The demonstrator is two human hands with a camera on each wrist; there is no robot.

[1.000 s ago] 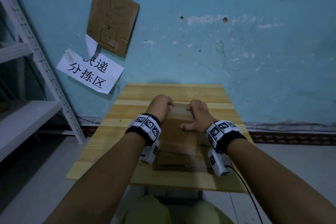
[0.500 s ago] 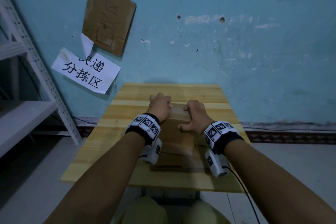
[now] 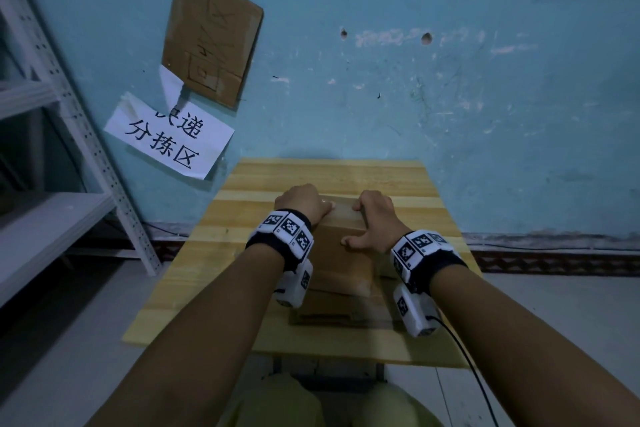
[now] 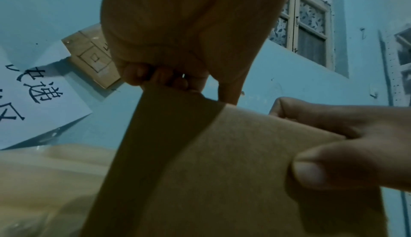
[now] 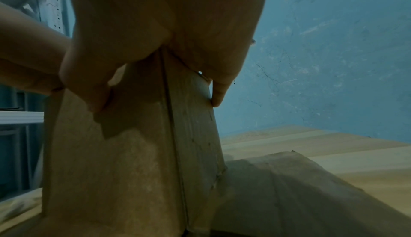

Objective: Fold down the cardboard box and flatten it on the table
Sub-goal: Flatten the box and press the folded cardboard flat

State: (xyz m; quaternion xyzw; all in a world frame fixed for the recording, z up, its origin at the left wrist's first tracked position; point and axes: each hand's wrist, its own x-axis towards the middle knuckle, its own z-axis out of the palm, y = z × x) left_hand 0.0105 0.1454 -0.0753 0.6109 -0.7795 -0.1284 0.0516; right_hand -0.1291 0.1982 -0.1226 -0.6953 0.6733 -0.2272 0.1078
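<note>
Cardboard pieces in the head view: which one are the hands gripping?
The cardboard box on the table; left hand and right hand grip its far edge. The other cardboard sheet hangs on the wall, untouched.

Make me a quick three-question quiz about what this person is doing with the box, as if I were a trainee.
1. True or false: both hands grip the cardboard box.
2. What does the box stand on? A) floor B) wooden table C) shelf
3. Is the box flat yet?

Key:
1. True: left hand and right hand curl over its top edge.
2. B.
3. No, it is not lying flat; one flap lies on the table.
</note>
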